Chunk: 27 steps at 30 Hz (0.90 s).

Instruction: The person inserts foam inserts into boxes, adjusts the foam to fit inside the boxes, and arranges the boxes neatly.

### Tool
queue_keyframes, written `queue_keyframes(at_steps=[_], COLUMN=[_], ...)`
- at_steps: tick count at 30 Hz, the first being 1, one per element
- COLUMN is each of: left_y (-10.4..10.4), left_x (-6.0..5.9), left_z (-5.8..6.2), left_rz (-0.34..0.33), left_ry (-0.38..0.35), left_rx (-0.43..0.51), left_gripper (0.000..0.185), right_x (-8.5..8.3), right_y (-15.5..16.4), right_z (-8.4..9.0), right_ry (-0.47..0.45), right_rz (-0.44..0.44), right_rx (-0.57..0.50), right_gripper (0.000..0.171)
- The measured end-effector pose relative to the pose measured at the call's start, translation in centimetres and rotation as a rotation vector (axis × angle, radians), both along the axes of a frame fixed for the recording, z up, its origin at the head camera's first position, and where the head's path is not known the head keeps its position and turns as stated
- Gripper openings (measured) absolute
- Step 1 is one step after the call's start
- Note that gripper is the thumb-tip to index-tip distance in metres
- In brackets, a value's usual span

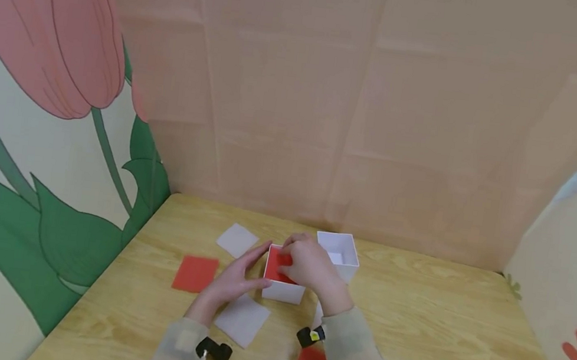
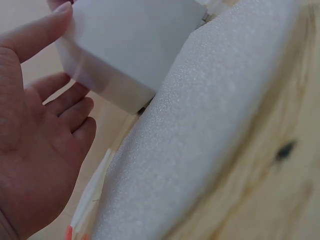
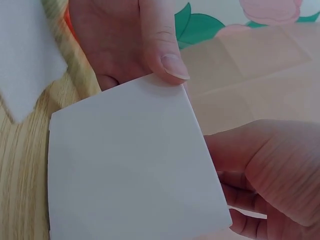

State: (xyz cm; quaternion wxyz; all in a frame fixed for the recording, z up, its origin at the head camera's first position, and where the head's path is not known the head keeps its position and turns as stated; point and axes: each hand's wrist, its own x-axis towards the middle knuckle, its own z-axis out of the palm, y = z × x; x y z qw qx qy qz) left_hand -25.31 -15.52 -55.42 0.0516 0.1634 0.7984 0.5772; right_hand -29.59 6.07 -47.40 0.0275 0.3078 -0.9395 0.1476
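Where the two hands meet near the middle of the wooden table point(image 1: 463, 336), a small white box point(image 1: 283, 290) holds a red sheet point(image 1: 275, 267); the right hand point(image 1: 311, 266) reaches over its rim, fingers curled onto that sheet; the left hand point(image 1: 234, 278) rests flat-fingered against the box's left wall, thumb on the rim; a second, open white box point(image 1: 338, 251) stands just behind; white foam squares point(image 1: 242, 318) and a red square point(image 1: 195, 274) lie around.

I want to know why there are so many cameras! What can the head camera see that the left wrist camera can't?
Only the head view shows the red sheet on the table, the second white box, the right hand pressing a red piece into the near box, and the tulip wall. Only the left wrist view shows the foam sheet's bumpy surface up close. Both show the left hand against the near white box.
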Motion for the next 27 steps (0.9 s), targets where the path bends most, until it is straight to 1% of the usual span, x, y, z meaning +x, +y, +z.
queue_keyframes(at_steps=[5,9,15,20,23,27], left_y=[0.0,0.0,0.1,0.1,0.2,0.2], left_x=[0.1,0.1,-0.1,0.1,0.1,0.0], left_z=[-0.2,-0.2,-0.3,-0.3,-0.3,-0.4], left_rz=[0.001,0.001,-0.001,-0.001,-0.002,0.002], left_ry=[0.006,-0.004,0.001,-0.007,-0.012,-0.005], left_rx=[0.008,0.015,0.007,0.004,0.015,0.031], left_gripper=[0.089,0.088,0.087,0.088,0.09,0.09], right_x=[0.2,0.2,0.6,1.1,1.4,2.0], right_y=[0.3,1.3,3.6,5.4,6.5,7.8], right_z=[0.2,0.2,-0.1,-0.8,-1.3,-1.5], right_ry=[-0.013,-0.025,-0.06,-0.083,-0.066,-0.067], right_rz=[0.015,0.04,0.055,0.07,0.094,0.109], right_rx=[-0.013,-0.046,-0.151,-0.261,-0.293,-0.318], right_gripper=[0.019,0.02,0.028,0.03,0.031,0.03])
